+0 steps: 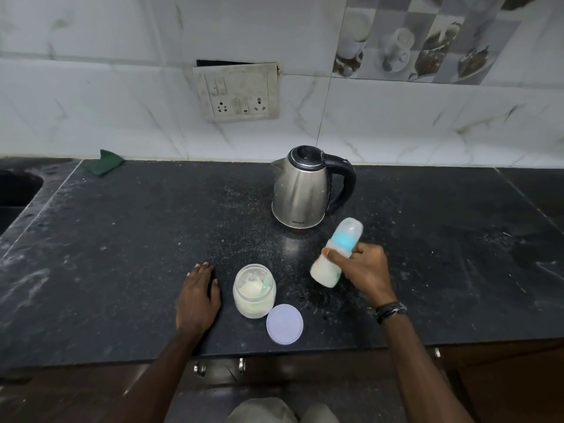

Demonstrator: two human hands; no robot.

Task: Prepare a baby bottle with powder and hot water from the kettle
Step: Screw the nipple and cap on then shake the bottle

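Steel kettle with a shiny, rounded body and a black plastic handle and lid stands on the dark speckled stone counter, which is dusted with white powder. I see small writing low on the kettle, but I cannot read it. My right hand grips the baby bottle around its middle; the bottle is tilted, blurred, capped at the top, with a turquoise ring and milky liquid inside, and it is just in front of the kettle. My left hand lies flat on the counter, fingers straight, just beside the round powder jar. A pale green scoop stands in the jar. The round lilac lid lies flat, touching the jar.
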